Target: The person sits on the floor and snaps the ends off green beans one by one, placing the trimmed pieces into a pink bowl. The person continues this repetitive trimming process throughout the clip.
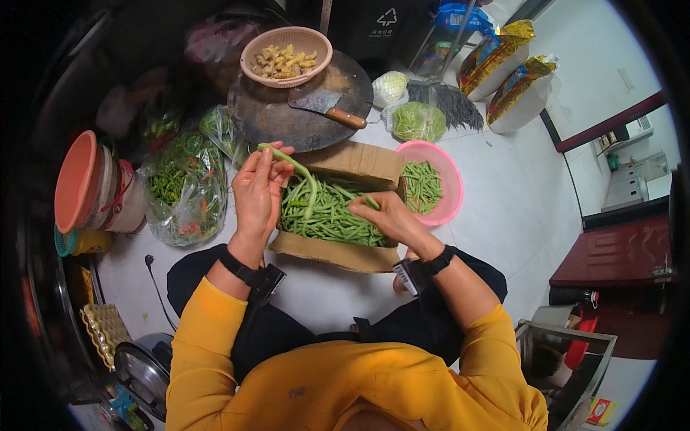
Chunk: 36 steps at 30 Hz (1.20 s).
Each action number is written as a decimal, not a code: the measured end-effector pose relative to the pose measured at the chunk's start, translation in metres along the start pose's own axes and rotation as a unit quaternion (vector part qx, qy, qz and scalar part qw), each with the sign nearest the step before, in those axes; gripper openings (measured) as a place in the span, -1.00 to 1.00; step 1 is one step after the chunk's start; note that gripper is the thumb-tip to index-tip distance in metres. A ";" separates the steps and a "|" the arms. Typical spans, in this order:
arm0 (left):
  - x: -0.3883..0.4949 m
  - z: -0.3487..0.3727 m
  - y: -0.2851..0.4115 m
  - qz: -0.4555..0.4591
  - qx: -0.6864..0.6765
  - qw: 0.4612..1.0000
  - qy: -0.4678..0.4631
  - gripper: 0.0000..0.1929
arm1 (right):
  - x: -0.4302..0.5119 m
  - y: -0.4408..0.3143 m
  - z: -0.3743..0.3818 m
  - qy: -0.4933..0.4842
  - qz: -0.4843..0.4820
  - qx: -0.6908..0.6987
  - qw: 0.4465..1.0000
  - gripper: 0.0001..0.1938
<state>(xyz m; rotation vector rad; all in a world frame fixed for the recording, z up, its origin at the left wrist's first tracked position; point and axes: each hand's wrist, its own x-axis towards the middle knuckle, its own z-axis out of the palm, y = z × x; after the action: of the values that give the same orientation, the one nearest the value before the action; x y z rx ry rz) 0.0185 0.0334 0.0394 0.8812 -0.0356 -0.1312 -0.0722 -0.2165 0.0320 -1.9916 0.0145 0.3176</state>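
My left hand (257, 188) pinches one end of a long, pale green bean (303, 171), which curves down over the open cardboard box (334, 253). Green beans (339, 215) fill that box in a loose heap. Above the box's right side, my right hand (391, 216) has thumb and fingers closed on a short green bean piece (372, 202). Just beyond the right hand stands a pink plastic basket (457, 188) holding short bean pieces (421, 186). The box's near and far flaps are folded outward.
Behind the box, a round chopping board (259, 121) bears a cleaver (329, 106) and a basket (248, 64) of ginger (285, 62). Bagged vegetables (186, 188) and stacked buckets (75, 183) stand left. A power plug with cord (151, 264) lies on the floor.
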 end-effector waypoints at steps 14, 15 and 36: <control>-0.020 0.031 0.017 0.348 0.597 0.701 -0.174 -0.62 | 0.000 -0.011 0.029 0.057 -0.095 -0.229 0.967 -0.73; -0.022 0.027 0.014 0.335 0.622 0.666 -0.240 -0.58 | -0.003 -0.009 0.028 0.051 -0.084 -0.272 0.957 -0.74; -0.034 0.032 -0.026 0.031 0.376 0.880 -0.288 -0.86 | -0.014 -0.030 -0.013 -0.065 -0.100 0.053 0.991 -0.74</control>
<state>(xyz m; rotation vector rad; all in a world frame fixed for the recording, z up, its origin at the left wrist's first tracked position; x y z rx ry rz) -0.0207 -0.0030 0.0405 1.5924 -0.7149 -0.3302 -0.0780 -0.2168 0.0671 -1.8465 -0.2446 0.3087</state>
